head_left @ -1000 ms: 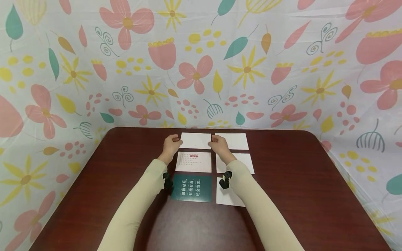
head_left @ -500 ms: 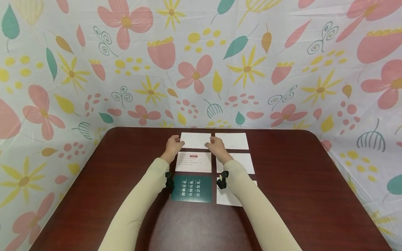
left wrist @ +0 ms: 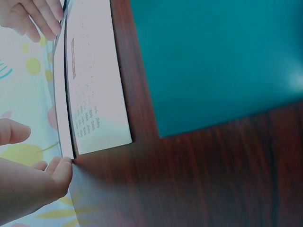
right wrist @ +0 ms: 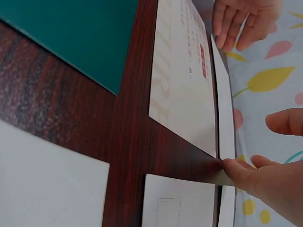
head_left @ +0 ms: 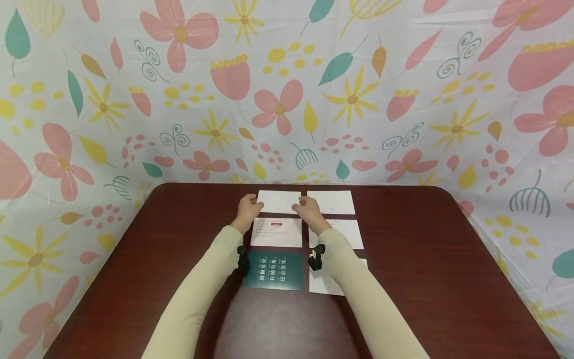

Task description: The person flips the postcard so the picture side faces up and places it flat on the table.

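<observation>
In the head view, my left hand (head_left: 246, 210) touches the left side of the far-left white card (head_left: 278, 200), and my right hand (head_left: 309, 211) is at that card's right side. The left wrist view has the left hand (left wrist: 35, 187) with one fingertip against a corner of the card and another finger held apart from it. Likewise, a fingertip of the right hand (right wrist: 272, 184) meets the opposite corner in the right wrist view. Just nearer lies a pale card printed with red text (head_left: 275, 233), then a dark green card with white characters (head_left: 274, 269).
A right-hand column holds three white cards: a far one (head_left: 332, 202), a middle one (head_left: 350, 234) partly under the right hand, and a near one (head_left: 325, 281) partly covered by the sleeve. The dark wooden table (head_left: 412, 249) ends at a flower-patterned cloth (head_left: 287, 144).
Both hands have shifted slightly inward over the far-left card, the left one rightward and the right one leftward. In the last half second they have hardly moved. The cards lie as before.
</observation>
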Available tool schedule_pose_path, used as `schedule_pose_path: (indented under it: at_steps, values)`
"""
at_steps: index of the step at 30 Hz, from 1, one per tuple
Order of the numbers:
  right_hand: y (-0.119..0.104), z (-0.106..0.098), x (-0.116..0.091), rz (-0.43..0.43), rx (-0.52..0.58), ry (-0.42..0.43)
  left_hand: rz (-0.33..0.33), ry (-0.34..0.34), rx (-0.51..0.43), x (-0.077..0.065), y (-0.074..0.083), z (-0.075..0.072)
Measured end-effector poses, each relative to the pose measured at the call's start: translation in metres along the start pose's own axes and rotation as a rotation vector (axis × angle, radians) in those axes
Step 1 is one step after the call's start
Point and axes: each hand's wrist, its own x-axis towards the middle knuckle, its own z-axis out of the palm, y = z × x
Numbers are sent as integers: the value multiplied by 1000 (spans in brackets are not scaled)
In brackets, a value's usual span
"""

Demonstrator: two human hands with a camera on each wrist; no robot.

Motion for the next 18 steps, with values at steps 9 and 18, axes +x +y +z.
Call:
schedule_pose_path:
  at_steps: [9, 18]
  values:
    - [1, 0, 2, 5, 20, 48, -1, 29, -20, 0, 2, 1]
    - [2, -1, 2, 2, 55, 59, -6, 62, -52, 0, -1, 1]
